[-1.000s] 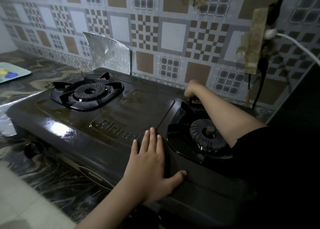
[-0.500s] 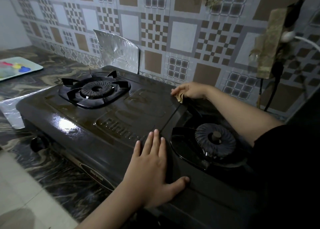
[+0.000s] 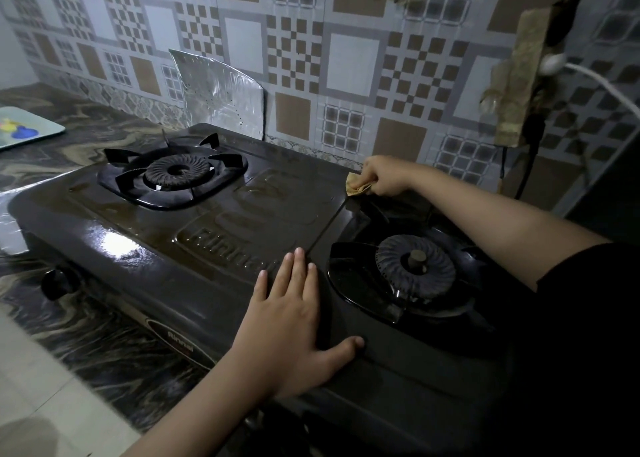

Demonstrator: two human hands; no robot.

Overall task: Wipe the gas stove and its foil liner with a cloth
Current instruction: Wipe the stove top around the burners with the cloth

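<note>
A dark two-burner gas stove [image 3: 145,245] lies on a marbled counter, its top wet and shiny. My right hand [image 3: 384,176] is at the stove's back edge between the burners, shut on a small yellowish cloth [image 3: 356,188] pressed to the surface. My left hand [image 3: 294,321] lies flat with fingers spread on the front middle of the stove. The left burner [image 3: 176,172] has its black grate; the right burner [image 3: 414,269] is partly behind my right forearm. A sheet of foil liner [image 3: 221,93] stands against the tiled wall behind the left burner, and more foil [image 3: 10,228] shows under the stove's left end.
A pale tray [image 3: 24,127] with coloured blobs lies on the counter at far left. A control knob [image 3: 57,283] sticks out of the stove's front left. A socket with a white cable [image 3: 588,79] and a black cable [image 3: 526,165] hangs on the wall at right. Pale floor lies below left.
My right hand has slid with the cloth leftward along the stove's back edge, then a little back to the right. My left hand has stayed flat in place.
</note>
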